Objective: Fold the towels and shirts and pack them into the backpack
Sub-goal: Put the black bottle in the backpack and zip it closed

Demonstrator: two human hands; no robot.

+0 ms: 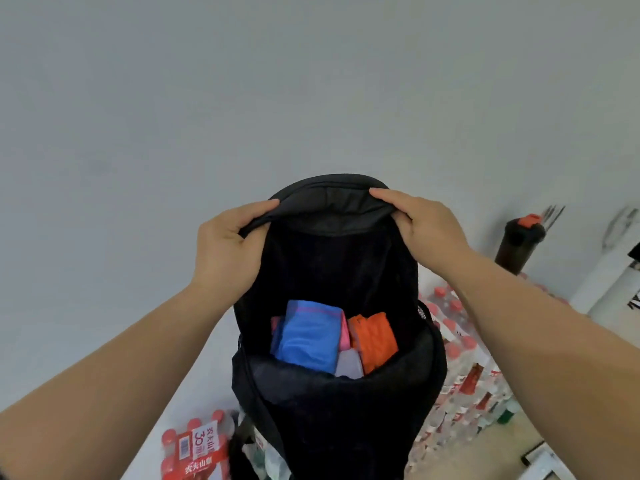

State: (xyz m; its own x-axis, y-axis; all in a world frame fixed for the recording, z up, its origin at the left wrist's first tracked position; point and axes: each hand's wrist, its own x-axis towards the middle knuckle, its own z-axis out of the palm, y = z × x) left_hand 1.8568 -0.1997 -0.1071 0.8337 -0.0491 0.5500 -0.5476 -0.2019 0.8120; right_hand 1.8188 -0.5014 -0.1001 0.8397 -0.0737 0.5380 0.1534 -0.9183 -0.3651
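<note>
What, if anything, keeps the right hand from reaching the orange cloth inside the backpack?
Likely nothing, so yes: the backpack gapes open and the orange cloth lies uncovered on top. The right hand grips the flap, as does the left hand, so it must let go first.

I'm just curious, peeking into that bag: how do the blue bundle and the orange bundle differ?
The blue bundle has a pink stripe near its top edge; the orange bundle looks ribbed. The blue one shows larger and sits left; the orange one sits right. Both are folded cloth inside the black backpack, whose top the left hand and right hand grip.
</note>
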